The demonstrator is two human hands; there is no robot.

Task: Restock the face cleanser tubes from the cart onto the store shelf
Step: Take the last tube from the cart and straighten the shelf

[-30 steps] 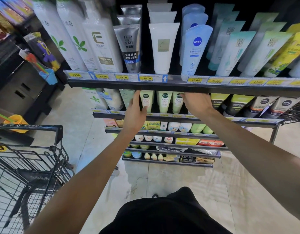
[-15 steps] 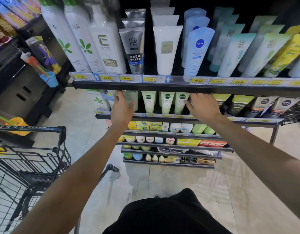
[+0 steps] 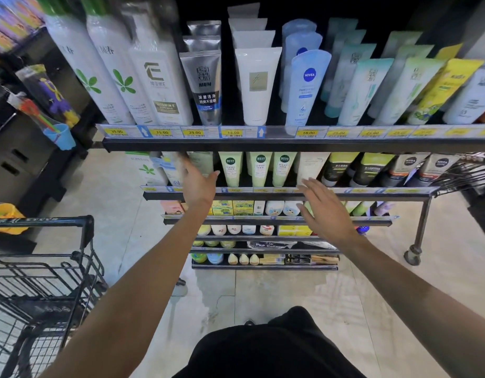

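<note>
Your left hand [image 3: 199, 184] is up at the second black shelf [image 3: 287, 196] with fingers straight and loosely spread, nothing held. The fingertips reach in among the pale tubes at the left end of that row, but it's blurry there so I can't say if you're really touching one. Your right hand [image 3: 324, 211] is flat and wide open too, palm down, fingers fanned out, hovering in front of the same shelf's front edge and gripping nothing. Its fingertips sit just under a white tube with faint print [image 3: 309, 166].

The face cleanser stuff: three light green tubes with dark round logos [image 3: 259, 169] stand side by side, cap down, on that second shelf, right between your two hands. Neither hand touches them.

Top shelf above carries a silver MEN tube [image 3: 205, 85], a plain white tube [image 3: 256, 85] and a pale blue NIVEA tube [image 3: 305, 88], all upright behind yellow price tags [image 3: 233, 132]. The black wire shopping cart [image 3: 42, 268] sits at your lower left, well apart from both hands.
</note>
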